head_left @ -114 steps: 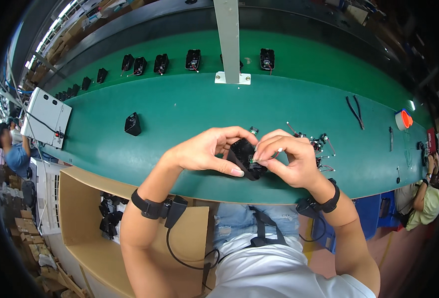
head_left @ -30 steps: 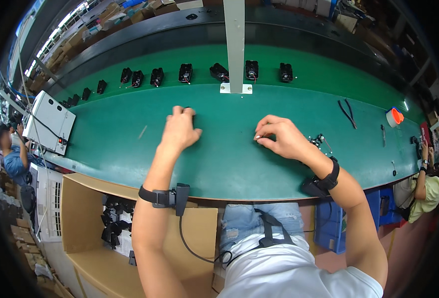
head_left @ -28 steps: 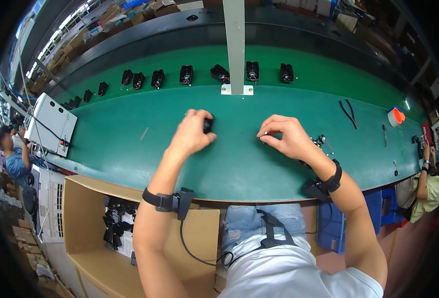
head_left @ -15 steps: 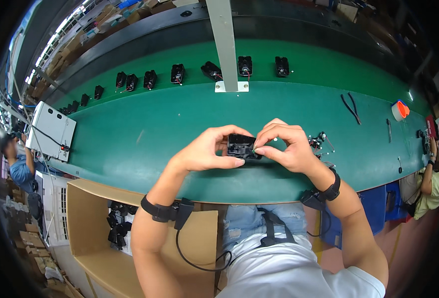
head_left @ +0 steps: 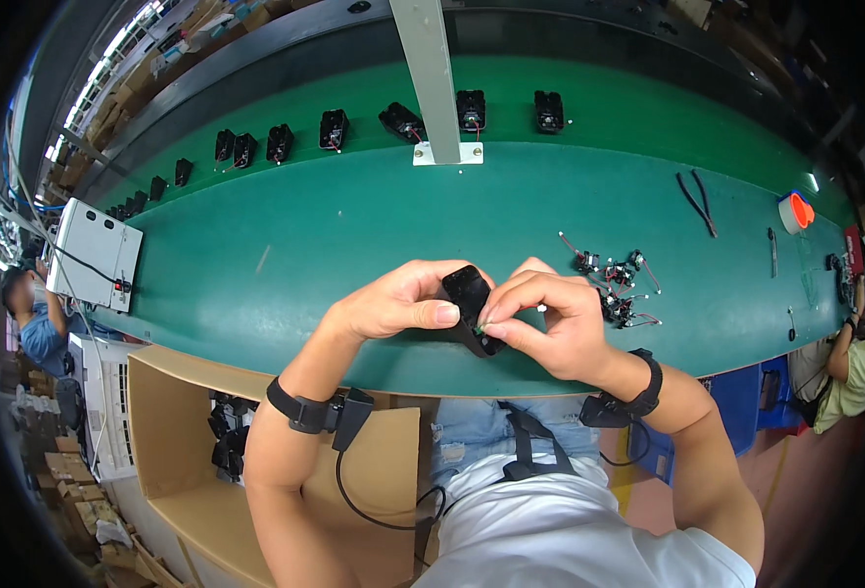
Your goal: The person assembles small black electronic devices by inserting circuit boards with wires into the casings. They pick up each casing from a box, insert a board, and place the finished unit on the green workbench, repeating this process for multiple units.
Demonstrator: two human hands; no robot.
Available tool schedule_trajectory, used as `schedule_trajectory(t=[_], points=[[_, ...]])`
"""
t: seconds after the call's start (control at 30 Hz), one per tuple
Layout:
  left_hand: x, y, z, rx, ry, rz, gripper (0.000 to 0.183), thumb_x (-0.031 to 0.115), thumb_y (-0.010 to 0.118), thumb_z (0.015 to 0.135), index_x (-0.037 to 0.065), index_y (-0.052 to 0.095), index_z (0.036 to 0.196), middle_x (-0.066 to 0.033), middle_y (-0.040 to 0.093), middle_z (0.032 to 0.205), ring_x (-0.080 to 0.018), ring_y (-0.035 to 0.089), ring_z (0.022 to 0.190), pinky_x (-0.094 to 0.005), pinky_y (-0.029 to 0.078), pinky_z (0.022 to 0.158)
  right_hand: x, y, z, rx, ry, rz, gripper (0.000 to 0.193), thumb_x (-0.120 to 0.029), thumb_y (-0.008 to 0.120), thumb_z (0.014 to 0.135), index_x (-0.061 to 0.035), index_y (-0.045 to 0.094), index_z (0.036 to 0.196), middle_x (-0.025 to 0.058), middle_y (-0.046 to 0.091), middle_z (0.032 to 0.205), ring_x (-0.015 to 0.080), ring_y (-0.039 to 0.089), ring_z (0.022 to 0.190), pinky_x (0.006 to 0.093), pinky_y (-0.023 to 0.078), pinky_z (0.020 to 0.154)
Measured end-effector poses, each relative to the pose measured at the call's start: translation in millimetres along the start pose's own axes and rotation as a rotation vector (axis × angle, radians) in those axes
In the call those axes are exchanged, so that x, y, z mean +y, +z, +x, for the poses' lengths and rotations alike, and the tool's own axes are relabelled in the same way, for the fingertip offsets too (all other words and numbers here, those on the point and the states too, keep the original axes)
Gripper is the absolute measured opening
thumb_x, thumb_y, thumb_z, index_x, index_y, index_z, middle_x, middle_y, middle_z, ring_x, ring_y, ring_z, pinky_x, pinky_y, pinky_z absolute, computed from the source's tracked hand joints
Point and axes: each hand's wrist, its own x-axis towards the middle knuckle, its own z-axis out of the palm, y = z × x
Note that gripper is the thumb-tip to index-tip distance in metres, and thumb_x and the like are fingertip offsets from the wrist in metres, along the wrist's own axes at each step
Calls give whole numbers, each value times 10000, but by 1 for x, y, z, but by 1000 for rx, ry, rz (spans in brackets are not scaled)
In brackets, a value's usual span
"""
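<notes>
A small black plastic housing (head_left: 466,288) is tilted in the grip of my left hand (head_left: 391,302), thumb on its near side and fingers behind. My right hand (head_left: 558,321) pinches a small green piece (head_left: 480,328) against the housing's lower right end. Most of that piece is hidden by the fingertips, so its kind is unclear. Just right of my right hand, several small black parts with red wires and white connectors (head_left: 617,276) lie in a loose cluster on the green tabletop (head_left: 354,230).
A row of black housings (head_left: 335,129) runs along the far strip past a metal post (head_left: 431,83). Pliers (head_left: 699,204) and an orange-and-white roll (head_left: 795,212) lie at right. A white box (head_left: 97,257) stands at left, an open carton (head_left: 183,461) below the table edge.
The housing has turned from lying level to a steep slant, its lower end toward me. My right hand has shifted slightly down and left with it, still pinching.
</notes>
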Motion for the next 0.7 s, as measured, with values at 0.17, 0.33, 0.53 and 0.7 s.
schedule_trajectory(t=[0.17,0.33,0.53,0.7], points=[[0,2,-2,172,30,6,501,419,684,949,7,608,1223,-35,639,1105,-126,581,1028,-298,469,935,-11,-12,10,-55,-228,-339,217,-45,823,713,-54,740,913,47,766,985,258,671,941,353,556,840],[-3,14,9,214,-14,24,404,414,570,1024,33,622,1150,-29,677,1009,-107,648,860,-245,485,734,-2,-18,5,-69,-186,-345,275,-87,857,708,-51,709,937,63,760,969,285,659,1099,377,547,898],[4,20,12,252,-50,149,460,473,495,1044,39,594,1162,-30,695,885,-103,680,759,-223,468,651,9,-19,9,-103,121,26,461,-142,868,738,-26,660,1132,69,748,1018,259,539,1292,425,418,1082],[3,20,13,270,-97,122,491,498,487,1039,31,610,1133,-32,699,866,-116,693,727,-220,473,631,18,-22,5,-131,141,14,409,-144,864,749,-38,704,1110,164,567,1374,281,494,1337,454,394,1112]])
